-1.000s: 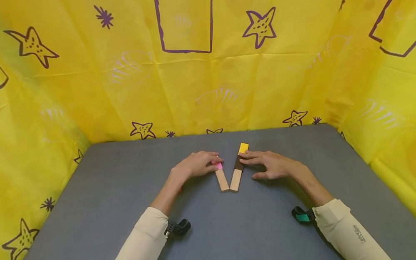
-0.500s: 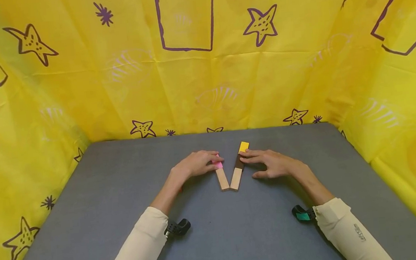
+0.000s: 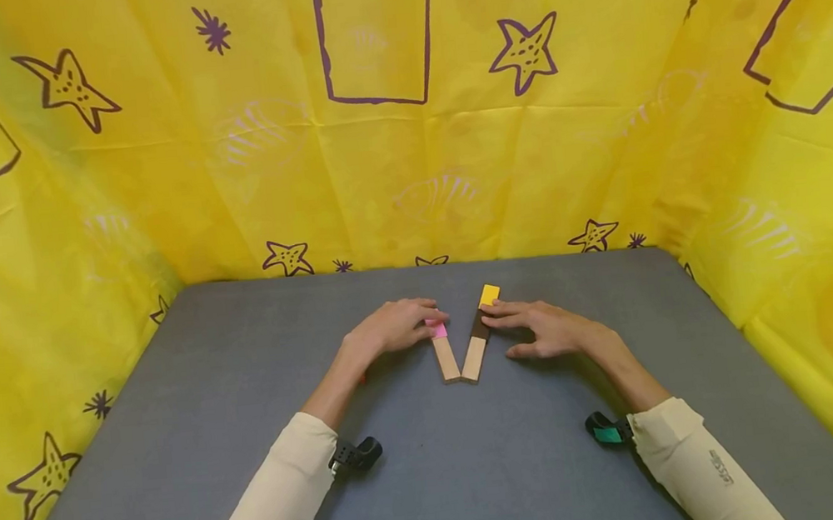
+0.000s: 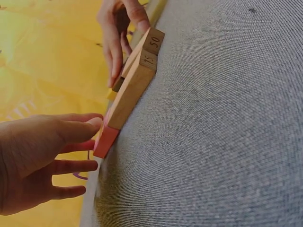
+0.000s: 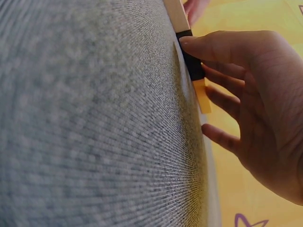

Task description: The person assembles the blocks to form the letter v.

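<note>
Two rows of wooden blocks make a V, meeting at their near ends. In the left row lie a pink block [image 3: 439, 331] and a plain wood block [image 3: 446, 361] marked 75 on its end. A yellow block [image 3: 489, 295], a dark brown block [image 3: 479, 325] and a plain wood block [image 3: 475, 360] marked 50 form the right row. My left hand [image 3: 391, 327] lays extended fingertips over the pink block, partly hiding it. My right hand [image 3: 547, 328], fingers spread, touches the right side of the dark brown block; its thumb sits apart from the row in the head view.
The blocks lie toward the back of a grey cloth-covered table [image 3: 430, 476]. Yellow curtains [image 3: 379, 188] with drawn starfish enclose the back and both sides. A little red [image 3: 364, 377] shows beside the left wrist. Black straps [image 3: 356, 455] circle both forearms.
</note>
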Available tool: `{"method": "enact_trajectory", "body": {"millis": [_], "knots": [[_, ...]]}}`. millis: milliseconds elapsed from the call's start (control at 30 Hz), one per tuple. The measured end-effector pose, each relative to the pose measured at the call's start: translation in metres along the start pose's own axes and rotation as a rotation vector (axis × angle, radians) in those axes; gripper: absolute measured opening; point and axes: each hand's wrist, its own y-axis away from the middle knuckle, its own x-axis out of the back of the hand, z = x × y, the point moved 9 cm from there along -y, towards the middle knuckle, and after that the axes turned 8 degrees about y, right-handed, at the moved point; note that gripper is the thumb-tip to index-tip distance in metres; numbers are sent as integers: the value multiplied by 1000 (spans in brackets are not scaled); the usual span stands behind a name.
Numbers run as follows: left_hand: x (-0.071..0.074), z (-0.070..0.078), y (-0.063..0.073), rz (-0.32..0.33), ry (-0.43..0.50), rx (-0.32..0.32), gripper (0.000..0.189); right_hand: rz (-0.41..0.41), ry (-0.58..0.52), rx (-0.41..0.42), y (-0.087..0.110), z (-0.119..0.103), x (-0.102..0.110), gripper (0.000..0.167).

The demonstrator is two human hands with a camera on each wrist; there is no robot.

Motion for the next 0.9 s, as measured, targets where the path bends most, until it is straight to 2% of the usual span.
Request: {"method": "enact_trajectory", "body": {"millis": [167, 667, 900], "knots": [[-2, -1, 0, -11, -5, 4, 37, -5, 6, 7, -1, -1, -1, 65], [-2, -5, 2, 2, 67, 19, 38, -6, -8, 4, -1, -1, -1, 66], [-3, -4, 2, 9, 47, 13, 38, -5, -14, -1, -1, -1, 0, 66]]}}
